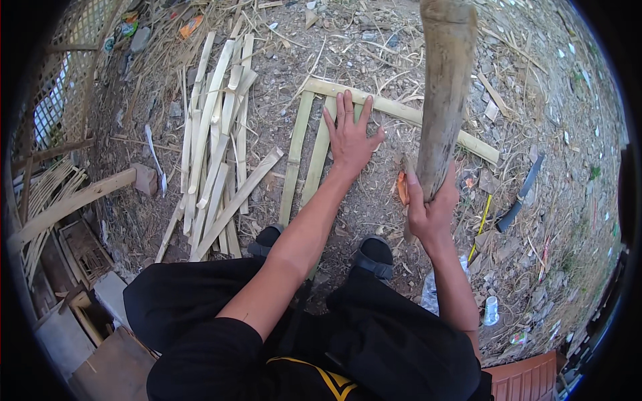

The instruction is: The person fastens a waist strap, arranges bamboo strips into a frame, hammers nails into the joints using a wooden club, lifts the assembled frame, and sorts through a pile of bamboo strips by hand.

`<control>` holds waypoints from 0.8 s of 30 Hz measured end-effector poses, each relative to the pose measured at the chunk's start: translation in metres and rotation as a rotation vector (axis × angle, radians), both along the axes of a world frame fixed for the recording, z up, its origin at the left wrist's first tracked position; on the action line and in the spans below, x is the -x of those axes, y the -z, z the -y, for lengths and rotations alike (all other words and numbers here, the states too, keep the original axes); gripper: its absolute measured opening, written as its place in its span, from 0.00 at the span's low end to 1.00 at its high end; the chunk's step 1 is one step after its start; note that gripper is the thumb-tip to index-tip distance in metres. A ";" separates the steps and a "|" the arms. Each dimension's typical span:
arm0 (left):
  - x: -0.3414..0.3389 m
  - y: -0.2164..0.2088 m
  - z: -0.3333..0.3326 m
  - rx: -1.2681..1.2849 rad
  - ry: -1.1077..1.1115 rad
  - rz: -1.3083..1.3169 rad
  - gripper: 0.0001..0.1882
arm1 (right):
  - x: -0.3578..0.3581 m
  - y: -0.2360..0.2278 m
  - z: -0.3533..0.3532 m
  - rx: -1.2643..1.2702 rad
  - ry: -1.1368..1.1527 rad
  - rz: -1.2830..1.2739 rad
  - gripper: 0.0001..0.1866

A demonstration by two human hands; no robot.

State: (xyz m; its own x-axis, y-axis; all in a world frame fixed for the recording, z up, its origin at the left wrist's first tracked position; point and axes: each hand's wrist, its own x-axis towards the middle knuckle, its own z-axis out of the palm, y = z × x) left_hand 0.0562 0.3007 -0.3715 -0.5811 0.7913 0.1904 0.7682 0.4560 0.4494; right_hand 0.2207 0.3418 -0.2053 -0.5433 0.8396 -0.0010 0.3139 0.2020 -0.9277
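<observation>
My left hand [351, 137] lies spread on the ends of upright bamboo slats, its fingertips against a crosswise bamboo strip [394, 109]. Two upright slats show beside it: an outer slat [293, 160] and an inner slat [316, 160]. A third is mostly hidden under my fingers, and my forearm covers the lower part of the inner one. In my right hand [433, 214], a thick round wooden stick [447, 80] is held near its lower end. It rises past the top edge of the view and hides part of the crosswise strip.
A heap of split bamboo strips [217, 134] lies left. A curved dark blade [525, 194] and a yellow strip [483, 224] lie right, near a plastic cup [491, 311]. At far left, a wooden beam [73, 207] meets a stone [144, 179]. Shavings litter the ground.
</observation>
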 end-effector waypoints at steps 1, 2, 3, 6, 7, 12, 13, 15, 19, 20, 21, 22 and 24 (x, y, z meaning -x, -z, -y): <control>0.001 -0.001 0.000 0.104 0.019 -0.024 0.38 | -0.003 0.024 -0.003 -0.002 0.009 0.007 0.21; -0.012 -0.004 -0.012 0.183 0.055 -0.022 0.38 | -0.011 0.038 -0.016 -0.014 -0.114 0.395 0.20; -0.010 -0.002 -0.011 0.182 0.056 -0.030 0.38 | 0.002 0.040 -0.021 -0.002 -0.258 0.742 0.20; -0.005 0.001 -0.005 0.076 0.017 0.014 0.38 | 0.007 0.002 -0.017 0.024 -0.207 0.623 0.21; 0.000 0.001 -0.003 0.085 0.004 0.001 0.38 | 0.014 -0.009 -0.019 0.038 -0.153 0.443 0.22; 0.002 -0.002 0.000 0.131 0.024 -0.020 0.39 | 0.006 0.012 0.000 -0.064 -0.016 -0.016 0.21; -0.009 -0.006 -0.009 0.227 0.065 -0.004 0.39 | -0.005 0.035 -0.007 -0.069 -0.121 0.358 0.21; -0.008 -0.005 -0.012 0.228 0.064 0.002 0.39 | 0.002 0.046 -0.019 -0.056 -0.228 0.700 0.21; -0.003 -0.003 -0.002 0.045 0.001 0.019 0.38 | 0.010 -0.001 -0.009 0.045 -0.073 0.368 0.21; 0.000 -0.002 -0.002 0.043 -0.001 0.007 0.38 | 0.006 -0.005 -0.006 0.030 0.012 0.263 0.20; -0.001 -0.002 -0.003 0.037 0.001 0.009 0.38 | 0.001 -0.008 -0.006 0.013 0.108 0.168 0.20; -0.003 -0.002 -0.003 0.025 0.004 0.007 0.37 | -0.005 0.007 -0.006 -0.152 0.120 0.050 0.19; -0.001 -0.001 -0.002 0.009 0.006 0.001 0.36 | -0.016 0.002 -0.001 0.056 0.153 0.113 0.19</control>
